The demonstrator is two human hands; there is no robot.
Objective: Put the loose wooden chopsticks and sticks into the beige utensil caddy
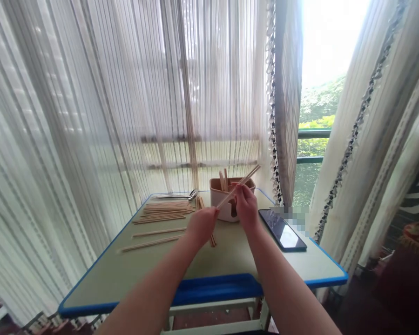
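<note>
Both hands hold a pair of wooden chopsticks (pixel 249 174) slantwise in front of a white and brown utensil holder (pixel 218 211). My left hand (pixel 203 224) is closed around their lower end. Higher up, my right hand (pixel 246 203) pinches them, with the tips sticking out to the upper right. A few chopsticks (pixel 225 173) stand in the holder. Beneath my left hand lies a small bundle of chopsticks (pixel 212 242), partly hidden by it. On the left, a pile of chopsticks (pixel 165 211) lies sideways, and several looser chopsticks (pixel 150 243) lie nearer me.
The table (pixel 101 274) has a blue edge. A metal ladle (pixel 192 194) lies at its back left. To the right of my right hand rests a dark phone (pixel 282 230). Sheer curtains (pixel 125 93) hang close behind the table.
</note>
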